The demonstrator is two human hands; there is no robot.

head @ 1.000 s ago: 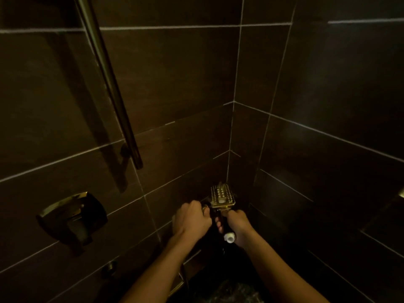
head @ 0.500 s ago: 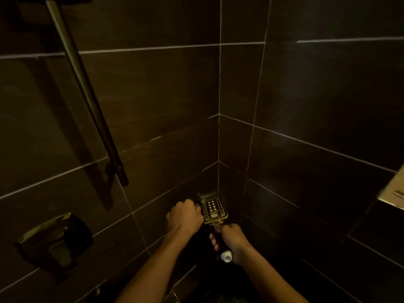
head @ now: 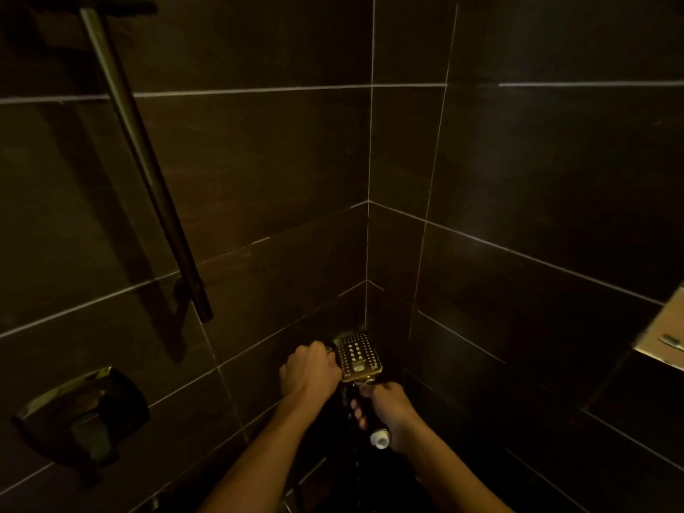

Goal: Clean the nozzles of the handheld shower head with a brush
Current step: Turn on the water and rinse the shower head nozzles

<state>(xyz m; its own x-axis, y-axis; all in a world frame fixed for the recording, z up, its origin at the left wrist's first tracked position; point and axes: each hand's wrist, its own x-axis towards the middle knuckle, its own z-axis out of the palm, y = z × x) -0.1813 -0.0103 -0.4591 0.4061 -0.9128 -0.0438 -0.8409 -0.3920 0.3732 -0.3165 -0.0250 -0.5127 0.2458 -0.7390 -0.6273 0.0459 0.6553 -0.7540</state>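
Inventory, as I am reading it from the head camera:

- One handheld shower head [head: 359, 355]. It is sitting low in the corner where the dark tiled walls [head: 259, 179] are meeting, and its rectangular nozzle face is pointing up toward the camera.
- Two hands, apart, one on each side of it.
  - The right hand [head: 394, 411] is gripping the dark handle below the face, with the handle's white end sticking out beneath the palm.
  - The left hand [head: 311, 368] is curling into a fist against the face's left edge. I cannot tell what it is holding, if anything.
- One slide bar [head: 148, 161], running diagonally, with its top being cut off by the frame.
- One valve plate [head: 85, 409], dim at lower left.
- One wall niche [head: 662, 335], being clipped by the right edge. A small metal item is lying inside it, too blurred to name.
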